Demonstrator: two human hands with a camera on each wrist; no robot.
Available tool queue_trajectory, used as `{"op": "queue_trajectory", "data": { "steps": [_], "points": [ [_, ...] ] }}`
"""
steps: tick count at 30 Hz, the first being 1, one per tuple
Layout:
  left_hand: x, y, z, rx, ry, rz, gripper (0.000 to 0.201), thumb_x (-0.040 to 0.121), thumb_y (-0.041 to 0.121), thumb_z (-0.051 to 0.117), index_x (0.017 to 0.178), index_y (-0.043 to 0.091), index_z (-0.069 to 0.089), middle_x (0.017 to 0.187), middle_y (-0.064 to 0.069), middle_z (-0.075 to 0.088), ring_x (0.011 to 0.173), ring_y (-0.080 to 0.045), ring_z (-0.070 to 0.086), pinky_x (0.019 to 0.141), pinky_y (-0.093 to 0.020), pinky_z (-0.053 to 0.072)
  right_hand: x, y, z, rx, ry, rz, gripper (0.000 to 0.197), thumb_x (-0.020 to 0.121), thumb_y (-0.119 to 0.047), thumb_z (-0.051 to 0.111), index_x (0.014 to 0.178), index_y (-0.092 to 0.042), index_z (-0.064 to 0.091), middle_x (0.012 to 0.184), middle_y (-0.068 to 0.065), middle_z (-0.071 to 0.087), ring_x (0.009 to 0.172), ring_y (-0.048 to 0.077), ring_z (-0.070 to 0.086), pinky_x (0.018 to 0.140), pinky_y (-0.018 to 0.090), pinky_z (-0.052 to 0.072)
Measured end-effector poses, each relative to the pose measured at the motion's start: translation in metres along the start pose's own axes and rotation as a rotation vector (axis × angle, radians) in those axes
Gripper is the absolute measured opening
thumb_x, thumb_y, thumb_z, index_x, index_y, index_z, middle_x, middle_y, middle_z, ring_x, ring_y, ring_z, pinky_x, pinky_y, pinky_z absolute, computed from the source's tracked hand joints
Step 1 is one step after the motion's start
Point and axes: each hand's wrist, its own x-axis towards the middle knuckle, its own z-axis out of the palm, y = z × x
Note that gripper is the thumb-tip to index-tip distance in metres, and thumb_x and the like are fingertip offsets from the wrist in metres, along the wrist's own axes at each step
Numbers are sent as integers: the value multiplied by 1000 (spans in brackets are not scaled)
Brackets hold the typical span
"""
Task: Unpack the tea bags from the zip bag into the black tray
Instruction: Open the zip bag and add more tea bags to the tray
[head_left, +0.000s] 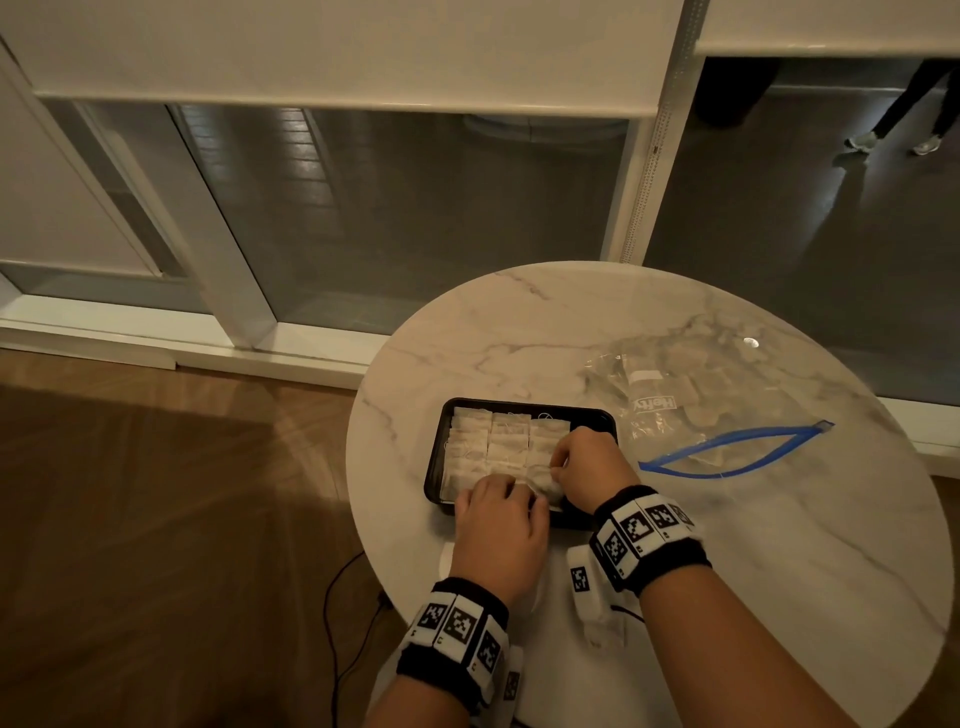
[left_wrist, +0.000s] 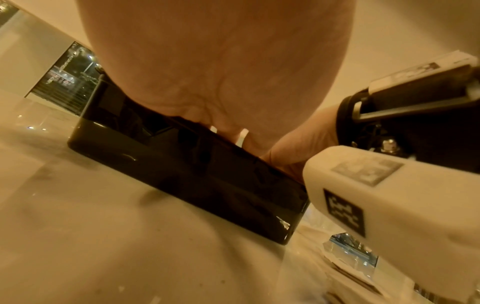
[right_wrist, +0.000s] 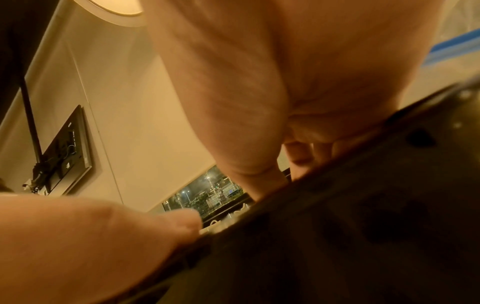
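The black tray (head_left: 435, 457) stands on the round marble table (head_left: 779, 545), near its front-left part. Inside it, white tea bags (head_left: 498, 441) lie flat in three neat columns that run from the near wall to the far wall; they fill the left and middle of the tray. The long axis of the tray goes left to right, slightly turned, with its right end a little farther from the person. In the left wrist view only the glossy outer wall of the tray (left_wrist: 182, 174) shows, and small white edges of tea bags (left_wrist: 242, 136) stand just above the rim.

The zip bag (head_left: 691, 410) lies flat on the table to the right of the tray, just beside its far right corner. Its blue zip edge (head_left: 737, 452) is parted into an oval and faces the person and the right. The clear plastic makes it hard to tell how many tea bags are inside.

Both hands are over the near right part of the tray. The left hand (head_left: 498, 525) is curled with fingers down into the tray, over the near wall. The right hand (head_left: 589, 462) is also curled, and its fingertips seem to pinch a tea bag between the two hands. The fingers hide this spot, so for the left hand I cannot tell if it holds something. The right wrist view is blurred: palm (right_wrist: 298, 72), dark tray wall (right_wrist: 363, 226).
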Motion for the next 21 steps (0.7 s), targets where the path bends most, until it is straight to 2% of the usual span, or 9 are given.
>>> {"op": "queue_trajectory", "data": {
  "steps": [5, 11, 14, 17, 19, 21],
  "points": [
    [-1, 2, -1, 22, -6, -12, 40, 102, 42, 33, 102, 25, 69, 112, 6, 63, 111, -14, 52, 101, -35, 31, 7, 2, 7, -44, -21, 4, 15, 91, -11, 63, 91, -13, 78, 93, 5, 73, 90, 19, 68, 84, 30, 57],
    [-1, 2, -1, 41, -21, -13, 41, 103, 42, 30, 105, 27, 69, 112, 7, 63, 110, -15, 51, 102, -36, 31, 11, 2, 14, -110, 3, 19, 15, 91, -11, 61, 91, -14, 76, 89, 4, 72, 83, 20, 68, 79, 34, 59],
    [-1, 2, -2, 39, -17, -12, 43, 103, 42, 30, 104, 26, 70, 112, 7, 64, 110, -15, 51, 101, -36, 32, 11, 2, 14, -81, 31, 17, 16, 92, -12, 58, 96, -14, 73, 96, 6, 71, 87, 21, 67, 83, 35, 59],
    [-2, 2, -2, 51, -31, 0, 53, 98, 45, 21, 103, 26, 70, 112, 6, 64, 109, -15, 51, 100, -37, 33, 11, 4, 7, -19, 41, 17, 19, 93, -7, 59, 106, -12, 72, 106, 9, 69, 97, 23, 66, 88, 32, 55],
    [-2, 3, -3, 49, -32, 8, 60, 95, 47, 15, 102, 26, 71, 111, 6, 64, 108, -16, 52, 99, -37, 33, 9, 6, 0, 42, 69, 2, 18, 92, -5, 62, 105, -13, 70, 103, 8, 68, 93, 21, 65, 83, 28, 53],
    [-2, 3, -3, 51, -22, 9, 58, 96, 47, 17, 101, 25, 71, 110, 5, 64, 108, -17, 53, 98, -38, 34, 4, 9, -8, 128, 130, -4, 15, 91, -7, 65, 102, -17, 69, 93, 4, 68, 81, 16, 64, 74, 25, 51]
  ]
}}
